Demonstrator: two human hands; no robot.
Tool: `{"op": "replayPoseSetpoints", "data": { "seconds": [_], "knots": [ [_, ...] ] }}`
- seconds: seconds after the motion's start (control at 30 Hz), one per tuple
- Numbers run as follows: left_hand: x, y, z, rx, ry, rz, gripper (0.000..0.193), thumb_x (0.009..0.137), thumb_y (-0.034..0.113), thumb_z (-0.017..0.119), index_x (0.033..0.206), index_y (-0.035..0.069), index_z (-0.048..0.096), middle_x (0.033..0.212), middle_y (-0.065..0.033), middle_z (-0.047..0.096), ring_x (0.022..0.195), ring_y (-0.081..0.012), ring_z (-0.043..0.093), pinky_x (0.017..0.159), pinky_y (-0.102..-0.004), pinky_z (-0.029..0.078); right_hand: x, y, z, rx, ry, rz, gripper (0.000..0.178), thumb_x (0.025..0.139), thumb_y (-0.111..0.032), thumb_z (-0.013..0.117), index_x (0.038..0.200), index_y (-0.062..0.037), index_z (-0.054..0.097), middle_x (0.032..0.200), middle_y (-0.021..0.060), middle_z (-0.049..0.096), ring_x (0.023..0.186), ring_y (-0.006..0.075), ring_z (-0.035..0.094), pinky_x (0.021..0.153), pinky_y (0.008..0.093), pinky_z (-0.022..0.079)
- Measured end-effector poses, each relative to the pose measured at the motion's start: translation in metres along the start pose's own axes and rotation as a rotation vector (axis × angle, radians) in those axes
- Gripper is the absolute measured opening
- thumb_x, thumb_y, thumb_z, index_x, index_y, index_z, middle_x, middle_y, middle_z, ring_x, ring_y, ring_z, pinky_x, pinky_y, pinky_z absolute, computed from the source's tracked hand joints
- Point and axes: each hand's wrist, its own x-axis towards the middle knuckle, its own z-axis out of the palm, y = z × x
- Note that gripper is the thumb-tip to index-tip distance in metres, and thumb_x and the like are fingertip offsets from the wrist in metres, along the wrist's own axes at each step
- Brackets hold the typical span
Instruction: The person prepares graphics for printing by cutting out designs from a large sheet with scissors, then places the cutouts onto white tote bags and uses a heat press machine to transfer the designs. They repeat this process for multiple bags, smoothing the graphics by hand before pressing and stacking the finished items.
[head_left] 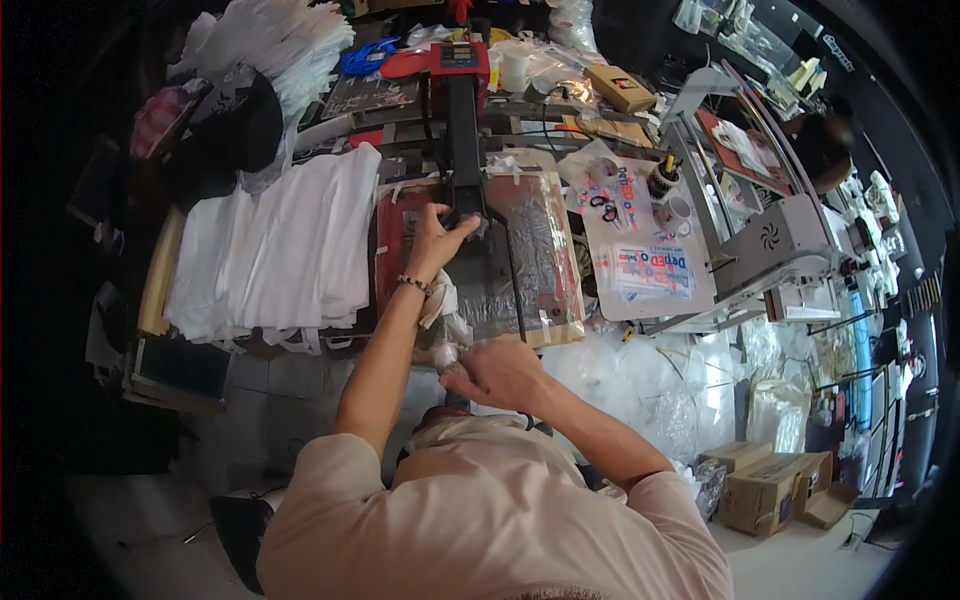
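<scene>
In front of me stands a heat press (461,130) with a dark arm, a red control box on top and a wide platen (535,250) covered in taped, wrinkled film. My left hand (436,243) reaches to the middle of the press, its thumb and fingers around a dark knob (468,222) under the arm. At the near edge my right hand (500,374) is closed at the end of the press handle (446,356), which is wrapped in clear plastic. A white cloth (446,308) is tied around the handle between my hands. My right fingertips are partly hidden.
White fabric bags (275,240) lie stacked left of the press. On the right, a pale board (640,295) bears printed plastic sheets, scissors (603,208) and a tape roll (673,214). Beyond it stands a grey machine (770,240). Cardboard boxes (765,490) sit on the floor; another person (825,150) is far right.
</scene>
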Motion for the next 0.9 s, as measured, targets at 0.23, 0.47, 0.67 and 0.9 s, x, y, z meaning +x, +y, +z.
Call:
{"op": "replayPoseSetpoints", "data": {
  "seconds": [0.23, 0.47, 0.67, 0.9],
  "knots": [
    [-0.014, 0.016, -0.006, -0.154, -0.058, -0.092, 0.073, 0.081, 0.040, 0.085, 0.130, 0.000, 0.047, 0.089, -0.0057, 0.061, 0.062, -0.0127, 0.055, 0.051, -0.0299, 0.044, 0.003, 0.001, 0.005, -0.012, 0.125, -0.012, 0.063, 0.096, -0.063, 0.054, 0.079, -0.0056, 0.072, 0.061, 0.0186, 0.065, 0.056, 0.0364, 0.066, 0.054, 0.0468, 0.052],
    [-0.013, 0.005, -0.004, -0.245, -0.058, -0.114, 0.071, 0.078, 0.038, 0.088, 0.126, 0.001, 0.051, 0.104, -0.0081, 0.063, 0.089, -0.0137, 0.057, 0.076, -0.0313, 0.049, -0.001, -0.003, -0.001, 0.003, 0.138, -0.020, 0.063, 0.096, -0.064, 0.053, 0.079, -0.0056, 0.071, 0.060, 0.0172, 0.065, 0.055, 0.0344, 0.066, 0.052, 0.0453, 0.052],
    [-0.011, 0.011, -0.007, -0.290, -0.101, -0.186, 0.062, 0.078, 0.032, 0.088, 0.120, 0.004, 0.052, 0.099, -0.0079, 0.063, 0.076, -0.0153, 0.057, 0.062, -0.0329, 0.048, -0.001, -0.003, 0.001, -0.001, 0.091, 0.034, 0.066, 0.096, -0.065, 0.053, 0.074, -0.0058, 0.071, 0.060, 0.0173, 0.065, 0.055, 0.0340, 0.067, 0.053, 0.0444, 0.053],
    [0.002, 0.080, -0.042, 0.065, -0.213, -0.132, 0.064, 0.080, 0.032, 0.083, 0.126, 0.001, 0.051, 0.093, -0.0157, 0.064, 0.070, -0.0219, 0.063, 0.056, -0.0383, 0.050, -0.011, -0.049, -0.105, -0.084, 0.114, -0.007, 0.068, 0.099, -0.061, 0.052, 0.065, -0.0045, 0.067, 0.057, 0.0182, 0.064, 0.053, 0.0361, 0.066, 0.049, 0.0460, 0.052]
  ]
}}
